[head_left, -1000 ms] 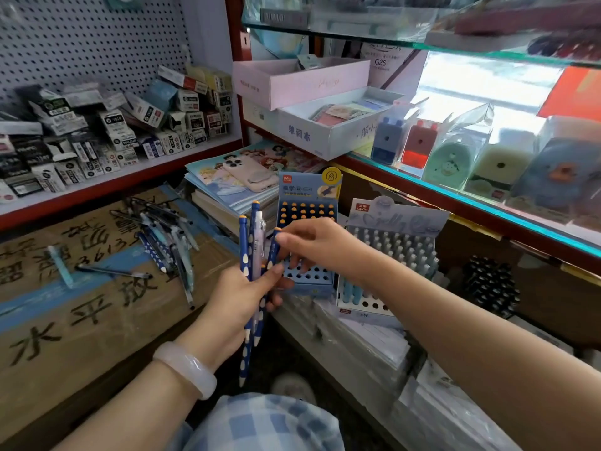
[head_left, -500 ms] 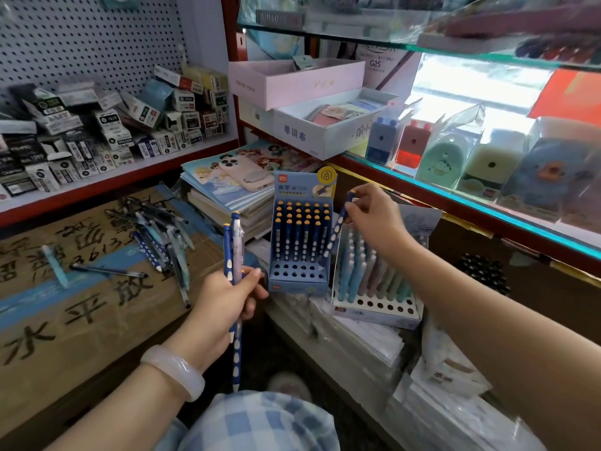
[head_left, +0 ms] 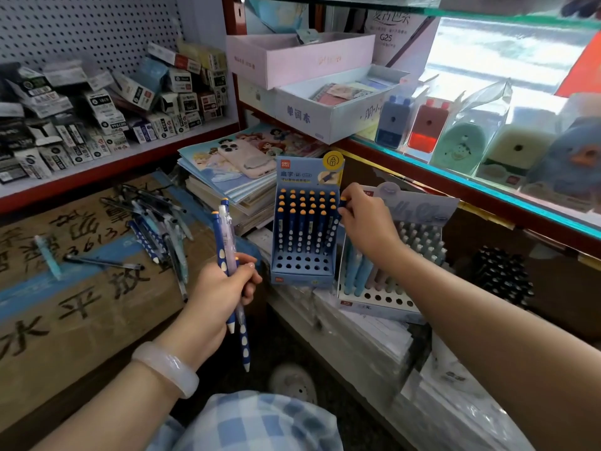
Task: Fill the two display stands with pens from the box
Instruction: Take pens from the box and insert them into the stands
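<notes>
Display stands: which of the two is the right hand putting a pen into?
The blue stand on the left, holding dark blue pens with orange caps. The right hand holds a matching pen at its right edge; the pale stand holds pastel pens.

Matt printed card on blue display stand (head_left: 304,222). Smooth, glossy plastic on pens (head_left: 227,255). Rough brown corrugated cardboard on box (head_left: 81,304). Polished bangle (head_left: 166,369), probably stone. Glass shelf (head_left: 487,177).
</notes>
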A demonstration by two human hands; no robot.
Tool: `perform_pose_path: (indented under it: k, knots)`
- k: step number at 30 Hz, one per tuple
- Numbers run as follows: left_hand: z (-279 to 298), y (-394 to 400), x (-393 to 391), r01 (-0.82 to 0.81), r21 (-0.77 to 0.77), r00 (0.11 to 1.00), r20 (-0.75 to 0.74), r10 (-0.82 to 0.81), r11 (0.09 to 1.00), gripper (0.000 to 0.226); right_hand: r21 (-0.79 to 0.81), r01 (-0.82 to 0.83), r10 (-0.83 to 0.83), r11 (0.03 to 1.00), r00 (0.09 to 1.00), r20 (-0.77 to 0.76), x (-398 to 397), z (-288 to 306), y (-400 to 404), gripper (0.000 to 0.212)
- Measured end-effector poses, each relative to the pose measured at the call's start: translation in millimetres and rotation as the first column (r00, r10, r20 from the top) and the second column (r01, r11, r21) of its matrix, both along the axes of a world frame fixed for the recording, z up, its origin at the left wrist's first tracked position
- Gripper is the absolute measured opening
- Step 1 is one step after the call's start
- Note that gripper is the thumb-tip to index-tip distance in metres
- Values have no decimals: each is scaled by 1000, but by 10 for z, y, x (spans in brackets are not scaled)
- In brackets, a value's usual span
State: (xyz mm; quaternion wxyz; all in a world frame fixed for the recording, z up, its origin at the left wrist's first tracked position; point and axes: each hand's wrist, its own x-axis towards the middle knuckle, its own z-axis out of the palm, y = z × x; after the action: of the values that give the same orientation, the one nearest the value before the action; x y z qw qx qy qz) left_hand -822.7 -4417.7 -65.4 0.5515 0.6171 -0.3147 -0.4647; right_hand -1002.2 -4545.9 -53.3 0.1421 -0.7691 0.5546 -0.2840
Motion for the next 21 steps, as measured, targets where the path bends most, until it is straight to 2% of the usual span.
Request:
perform_pose_path:
  k: [6, 10, 13, 17, 19, 21]
  knots:
    - [5, -11, -42, -11, 5, 999, -39, 11, 1000, 19, 62, -3, 11, 998, 992, -128, 0, -131, 43, 16]
    - [42, -5, -59, 2, -6, 999, -46, -3, 1000, 19, 121, 80, -44, 989, 960, -275, 119, -86, -39, 22]
    - [100, 12, -64, 5, -37, 998, -56, -7, 999, 17, 136, 138, -90, 981, 945, -315, 200, -79, -71, 23]
    - [182, 63, -58, 17, -59, 997, -79, -21, 998, 13, 174, 140, -92, 975, 962, -258, 173, -122, -18, 29]
    - [212, 82, -41, 13, -61, 992, -124, -21, 998, 11, 74, 95, -80, 993, 980, -184, 159, -98, 93, 34]
    - [225, 85, -24, -6, -87, 984, -180, -10, 996, 12, -30, -1, -3, 1000, 993, -117, 216, -26, 267, 30]
